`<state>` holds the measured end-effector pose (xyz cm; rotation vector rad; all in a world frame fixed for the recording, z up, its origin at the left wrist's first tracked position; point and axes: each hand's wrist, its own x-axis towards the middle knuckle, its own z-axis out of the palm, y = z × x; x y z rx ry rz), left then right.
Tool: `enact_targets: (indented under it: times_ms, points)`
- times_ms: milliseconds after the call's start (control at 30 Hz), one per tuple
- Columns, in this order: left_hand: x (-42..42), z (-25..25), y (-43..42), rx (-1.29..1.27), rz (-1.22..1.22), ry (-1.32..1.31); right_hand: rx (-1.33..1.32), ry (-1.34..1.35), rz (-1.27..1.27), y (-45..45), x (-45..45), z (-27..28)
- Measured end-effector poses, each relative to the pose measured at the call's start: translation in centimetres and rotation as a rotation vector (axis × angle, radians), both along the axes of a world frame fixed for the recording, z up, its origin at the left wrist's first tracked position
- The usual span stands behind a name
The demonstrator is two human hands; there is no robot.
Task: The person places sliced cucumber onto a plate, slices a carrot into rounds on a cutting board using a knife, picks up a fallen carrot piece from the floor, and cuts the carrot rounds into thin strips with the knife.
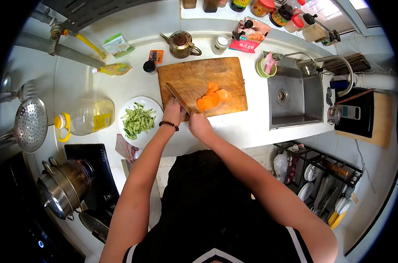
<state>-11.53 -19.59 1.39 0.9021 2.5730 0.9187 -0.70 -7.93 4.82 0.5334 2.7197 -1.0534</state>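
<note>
Wears blk top [186,236] w/ wht sleeve stripes [295,243] & 1 dk-brn bead bracelet [169,124], L wrist [172,118].

Only one bit of text can really be made out: 地瓜淀粉 (sweet potato starch, basically), printed in pale characters across the pinkish-red lower part of the starch packet [248,38]. A yellow label [102,122] is stuck on the oil jug [86,115], but its print is too small to be read. Same deal with the green-and-white packet [118,45], the yellow pouch [114,69] and the red-lidded jar [261,8]. Some pale lettering [108,196] is also shown on the black cooktop [103,173], way too blurry to be deciphered tbh.
</note>
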Motion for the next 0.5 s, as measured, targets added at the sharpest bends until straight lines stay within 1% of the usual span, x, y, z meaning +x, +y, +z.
enact_targets:
  times_ms: [133, 267, 367, 500]
  points:
    - [0.2, -0.4, -0.5, 0.025, 0.004, -0.045, 0.015, -0.038, 0.074, 0.7, -0.4, -0.1]
    - [-0.4, 0.0, -0.7, 0.013, -0.008, -0.131, -0.006, -0.046, 0.031, 0.4, -0.2, 1.6]
    - [-0.1, 1.3, -0.4, -0.005, -0.019, -0.093, -0.014, -0.064, 0.008, -0.2, 0.7, 3.8]
    - [-0.1, 0.9, -0.5, -0.006, -0.047, -0.097, -0.012, -0.066, -0.014, -0.5, 1.2, 4.7]
